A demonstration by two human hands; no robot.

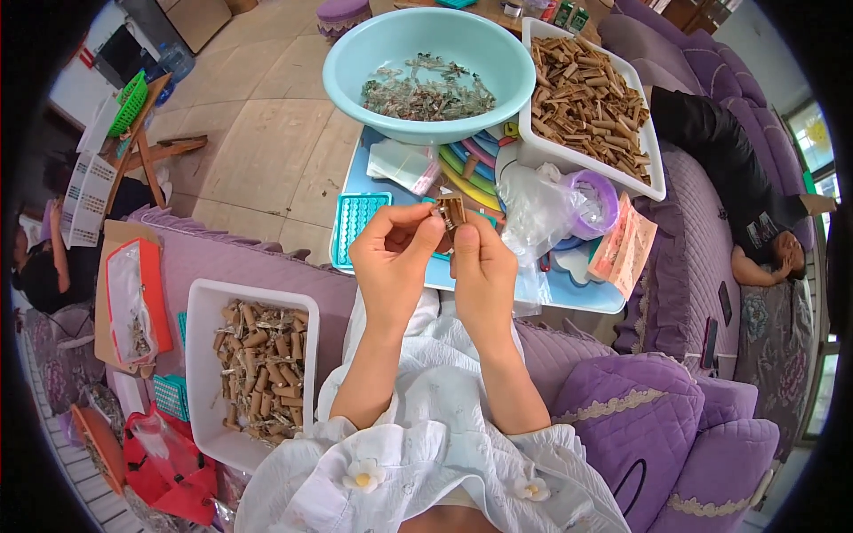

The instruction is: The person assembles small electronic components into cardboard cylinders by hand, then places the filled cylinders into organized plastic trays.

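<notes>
**Two hands pinch a brown cardboard piece in front of the basin**

The left hand (397,253) and right hand (485,266) are nearly closed, thumbs pressed to curled forefingers. Between their fingertips is a small brown cardboard piece (452,210), just on the near side of the pale-blue basin (426,131). A shiny bit shows at the left fingertips; whether it belongs to the piece cannot be told.

Beneath the hands, on the basin's near side, the blue tabletop (582,290) carries a teal gridded tray (359,226), near and left of the basin's middle. Near and right of the basin are a clear plastic bag (531,209), a purple ring-shaped container (609,202) and a pinkish packet (625,246).

Small clear and dark pieces (431,93) lie inside the basin. Just right of it, a white tray (656,173) holds brown cardboard tubes (591,107). Well to the basin's near left, a white bin (206,382) holds more tubes mixed with clear bits.
</notes>
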